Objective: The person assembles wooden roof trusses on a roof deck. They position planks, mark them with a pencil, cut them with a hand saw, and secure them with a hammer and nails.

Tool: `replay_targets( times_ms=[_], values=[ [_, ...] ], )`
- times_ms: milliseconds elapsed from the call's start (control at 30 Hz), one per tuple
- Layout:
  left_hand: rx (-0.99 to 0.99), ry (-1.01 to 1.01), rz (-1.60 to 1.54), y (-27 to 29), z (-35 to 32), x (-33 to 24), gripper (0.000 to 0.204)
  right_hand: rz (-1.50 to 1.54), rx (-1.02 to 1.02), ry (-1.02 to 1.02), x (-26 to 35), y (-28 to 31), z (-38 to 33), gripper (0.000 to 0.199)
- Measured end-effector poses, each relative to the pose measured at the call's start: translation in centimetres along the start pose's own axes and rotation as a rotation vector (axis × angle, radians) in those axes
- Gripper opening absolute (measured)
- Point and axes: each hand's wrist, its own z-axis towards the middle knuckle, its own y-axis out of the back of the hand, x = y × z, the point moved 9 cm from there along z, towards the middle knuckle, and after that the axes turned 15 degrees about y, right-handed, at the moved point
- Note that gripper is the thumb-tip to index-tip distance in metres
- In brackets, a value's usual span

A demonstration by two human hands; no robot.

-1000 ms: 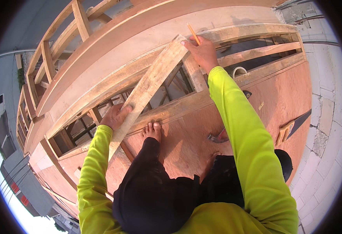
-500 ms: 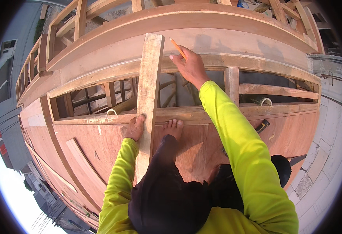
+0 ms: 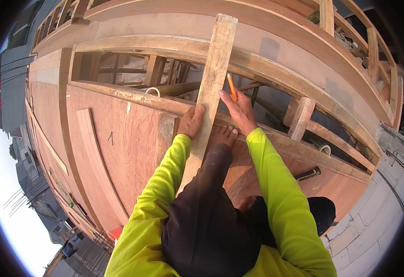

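A long plank lies across the timber frame and reaches back toward my body. My left hand is closed on its left edge, thumb on top. Between the fingers of my right hand is an orange pencil, its point upward. This hand is just right of the plank, over the frame's opening; whether it touches the plank I cannot tell. My bare foot rests against the frame beside the plank. A short wood block lies left of my left hand.
Plywood sheeting spreads under me, with a loose wood strip on the left. A black-handled tool lies at the right. Open gaps in the frame show poles below. A raised plywood edge runs behind; concrete blocks are at right.
My right hand has come down and closer to the plank with the pencil. The view has turned, so the frame now slants. My left hand still holds the plank.
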Motion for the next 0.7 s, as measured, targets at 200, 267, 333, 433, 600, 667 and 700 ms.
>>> replay_targets(
  times_ms=[200,267,333,433,600,667,700],
  values=[
    [-0.735,-0.374,0.391,4.1,-6.4,3.3,0.071,-0.102,-0.076,0.071,-1.8,-2.1,0.7,0.04],
    [-0.866,-0.321,0.647,5.4,-7.4,6.0,0.083,-0.17,-0.018,0.112,-1.6,-2.8,0.6,0.041],
    [-0.888,-0.219,0.833,6.6,-6.8,9.3,0.092,-0.224,-0.005,0.142,-1.4,-2.0,0.1,0.035],
    [-0.805,0.021,0.863,10.1,-5.5,13.2,0.08,-0.425,0.166,0.323,0.2,3.0,-0.7,0.027],
    [-0.488,-0.296,1.015,3.0,-1.6,11.8,0.049,-0.662,0.401,0.266,2.3,16.5,-5.1,0.018],
    [-0.204,-0.656,1.063,-9.3,1.6,8.9,0.04,-0.684,0.277,0.253,1.1,24.9,-8.6,0.016],
    [-0.105,-0.803,1.059,-14.4,1.8,7.9,0.037,-0.67,0.143,0.232,-1.0,29.3,-12.5,0.015]
  ],
)
